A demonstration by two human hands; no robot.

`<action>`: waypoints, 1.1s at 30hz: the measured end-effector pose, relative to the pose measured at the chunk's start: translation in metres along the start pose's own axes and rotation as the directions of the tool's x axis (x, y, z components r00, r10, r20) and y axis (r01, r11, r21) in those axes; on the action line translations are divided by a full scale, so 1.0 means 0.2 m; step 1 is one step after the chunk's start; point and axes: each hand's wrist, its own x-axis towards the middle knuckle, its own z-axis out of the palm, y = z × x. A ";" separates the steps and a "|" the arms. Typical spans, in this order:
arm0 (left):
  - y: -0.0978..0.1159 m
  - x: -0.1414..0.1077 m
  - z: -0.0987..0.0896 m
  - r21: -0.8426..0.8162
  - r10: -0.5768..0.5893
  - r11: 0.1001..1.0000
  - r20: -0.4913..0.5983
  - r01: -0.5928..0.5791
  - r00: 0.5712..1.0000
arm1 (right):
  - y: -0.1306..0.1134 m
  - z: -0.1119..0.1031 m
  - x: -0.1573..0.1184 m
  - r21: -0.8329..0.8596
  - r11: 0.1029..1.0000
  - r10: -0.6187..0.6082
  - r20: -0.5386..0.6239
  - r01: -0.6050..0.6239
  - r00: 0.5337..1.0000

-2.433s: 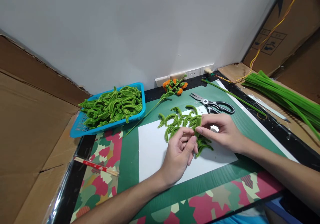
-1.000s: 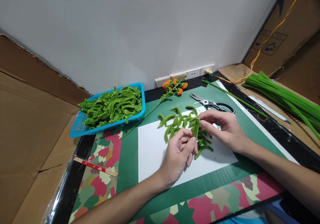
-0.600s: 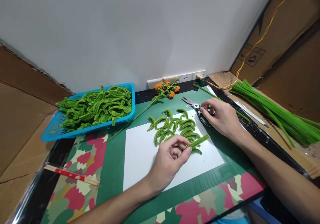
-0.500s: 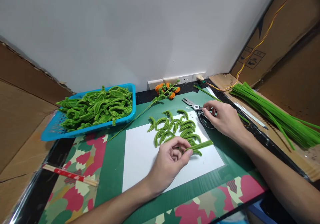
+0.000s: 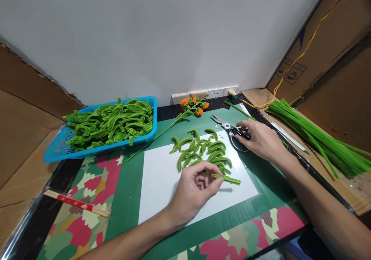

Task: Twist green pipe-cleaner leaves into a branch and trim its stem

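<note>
My left hand [image 5: 194, 192] pinches a short, folded piece of green pipe cleaner [image 5: 228, 179] between thumb and forefinger, above a white sheet [image 5: 162, 186]. Several curved green pipe-cleaner pieces [image 5: 191, 146] lie on the sheet just beyond that hand. On the right, a pair of scissors [image 5: 228, 126] with black and grey handles lies flat, its blades slightly parted and pointing away to the left. The thumb and fingers of my right hand [image 5: 261, 138] are around its upper handle.
A blue basket [image 5: 155, 115] heaped with green pieces stands at the left. An orange-flowered stem [image 5: 174, 124] lies at the back. Long green pipe cleaners [image 5: 321, 136] lie on cardboard at right. Wrapped chopsticks [image 5: 75, 202] rest at left, and a yellow cord [image 5: 303, 57] runs to the socket.
The green piece in my left hand has tipped downward at its free end. My right hand's fingers have shifted around the scissors handle; both its loops now show more clearly.
</note>
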 end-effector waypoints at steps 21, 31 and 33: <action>0.01 0.04 -0.01 -0.162 -0.153 0.977 -0.061 0.142 0.986 | 0.00 -0.01 0.02 0.249 0.968 0.045 -0.169 -0.002 0.985; -0.01 0.04 -0.02 -0.176 -0.129 0.978 -0.087 0.112 0.988 | 0.00 0.02 0.02 0.340 0.906 -0.075 -0.454 0.251 0.888; -0.01 0.03 -0.02 -0.164 -0.131 0.980 -0.088 0.116 0.987 | -0.01 0.03 0.00 0.319 0.882 -0.176 -0.461 0.348 0.870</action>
